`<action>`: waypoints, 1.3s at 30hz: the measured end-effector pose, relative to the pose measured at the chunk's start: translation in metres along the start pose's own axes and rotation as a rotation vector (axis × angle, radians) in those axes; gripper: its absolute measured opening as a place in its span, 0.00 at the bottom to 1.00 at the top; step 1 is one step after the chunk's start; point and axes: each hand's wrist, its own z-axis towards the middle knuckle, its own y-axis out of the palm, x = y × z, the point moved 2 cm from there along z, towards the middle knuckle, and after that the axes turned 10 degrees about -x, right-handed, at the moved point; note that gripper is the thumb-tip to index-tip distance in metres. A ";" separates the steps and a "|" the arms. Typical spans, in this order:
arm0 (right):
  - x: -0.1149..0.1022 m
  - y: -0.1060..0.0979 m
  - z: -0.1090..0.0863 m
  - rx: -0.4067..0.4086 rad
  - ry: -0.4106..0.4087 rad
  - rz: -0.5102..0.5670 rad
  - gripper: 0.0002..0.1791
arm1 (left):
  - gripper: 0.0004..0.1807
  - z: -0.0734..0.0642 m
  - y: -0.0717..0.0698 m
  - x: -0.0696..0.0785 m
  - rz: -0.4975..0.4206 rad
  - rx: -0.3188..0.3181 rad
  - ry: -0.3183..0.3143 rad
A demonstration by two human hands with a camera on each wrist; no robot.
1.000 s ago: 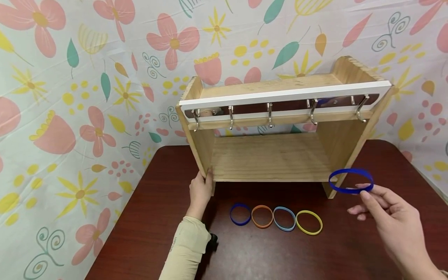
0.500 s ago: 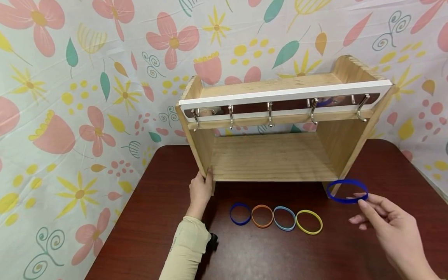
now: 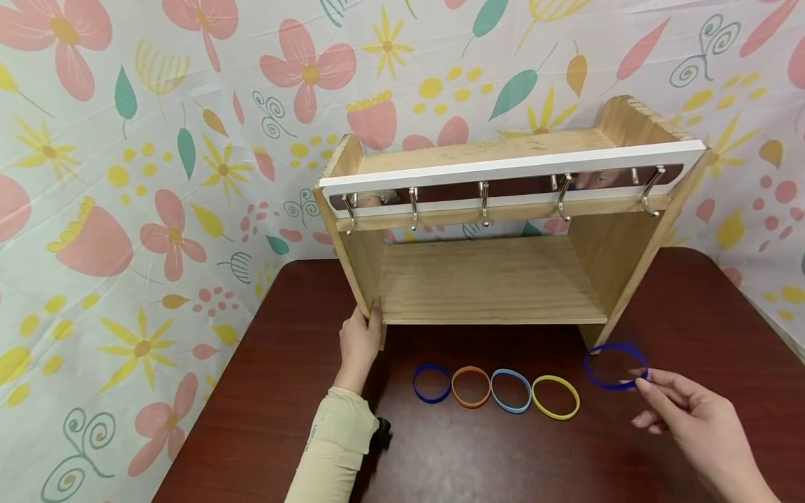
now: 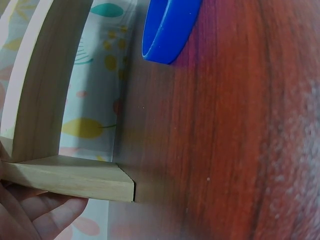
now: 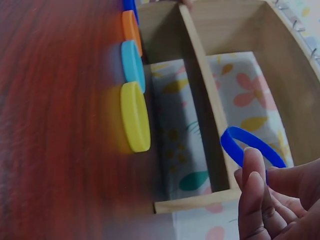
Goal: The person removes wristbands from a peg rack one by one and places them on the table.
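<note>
My right hand pinches a dark blue silicone wristband between thumb and fingers, off the table in front of the shelf's right leg. In the right wrist view the held wristband overlaps the wooden shelf. My left hand grips the lower left side panel of the wooden rack, thumb on its inner face. On the table before the rack lie, in a row, another blue wristband, an orange one, a light blue one and a yellow one.
Along the rack's top front runs a white-edged strip bearing several metal hooks, all bare. A dark reddish-brown table carries everything, and a flowered cloth hangs behind it. A small black object sits by the left sleeve.
My right hand has moved down and slightly left with the blue wristband, closer to the table and the yellow wristband. The left hand keeps its grip on the rack.
</note>
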 end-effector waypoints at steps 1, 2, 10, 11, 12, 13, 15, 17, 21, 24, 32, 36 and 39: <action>0.002 0.000 0.000 -0.007 0.023 -0.030 0.12 | 0.18 0.000 0.000 0.000 0.002 0.000 -0.002; 0.005 0.000 -0.001 -0.015 0.041 -0.041 0.11 | 0.18 0.000 0.000 0.000 0.001 -0.001 -0.003; 0.021 -0.001 -0.001 -0.058 0.111 -0.048 0.06 | 0.18 0.000 0.000 -0.001 0.012 0.003 -0.017; 0.022 -0.001 -0.001 -0.064 0.126 -0.045 0.07 | 0.18 0.000 0.000 -0.001 0.012 0.003 -0.018; 0.024 -0.001 -0.001 -0.071 0.144 -0.045 0.08 | 0.19 0.000 0.000 0.000 0.012 0.003 -0.020; 0.025 -0.001 0.000 -0.078 0.161 -0.045 0.10 | 0.19 0.000 0.000 0.000 0.009 0.001 -0.021; 0.027 -0.002 0.000 -0.094 0.191 -0.045 0.15 | 0.19 0.000 0.000 0.000 0.003 -0.003 -0.023; 0.029 -0.003 0.000 -0.110 0.214 -0.051 0.21 | 0.19 0.000 0.000 0.000 -0.002 -0.007 -0.024; 0.032 -0.002 0.000 -0.157 0.265 -0.048 0.28 | 0.19 0.000 0.000 0.000 -0.002 -0.007 -0.031; 0.034 -0.001 0.000 -0.200 0.309 -0.037 0.29 | 0.19 0.000 0.000 0.000 -0.001 -0.004 -0.034; 0.040 0.002 0.000 -0.241 0.344 -0.031 0.29 | 0.19 -0.001 0.000 0.002 -0.006 -0.006 -0.027; 0.043 0.002 0.001 -0.263 0.351 -0.043 0.30 | 0.20 -0.001 0.000 0.002 -0.002 -0.003 -0.030; 0.042 0.003 0.002 -0.295 0.367 -0.067 0.32 | 0.20 -0.001 0.000 0.002 0.002 -0.002 -0.030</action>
